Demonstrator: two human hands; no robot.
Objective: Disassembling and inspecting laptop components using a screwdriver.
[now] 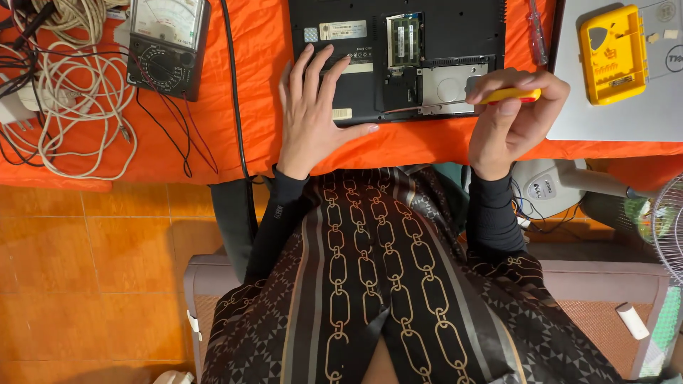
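A black laptop lies upside down on the orange-covered table, its bottom covers off so memory modules and a silver drive bay show. My left hand rests flat with fingers spread on the laptop's near left corner. My right hand grips a yellow-handled screwdriver; its thin shaft points left, with the tip at the laptop's near edge by the drive bay.
An analog multimeter with red and black leads and a coil of white cable lie at the left. A closed silver laptop at right carries a yellow tool case. Another screwdriver lies between the laptops. A fan stands low right.
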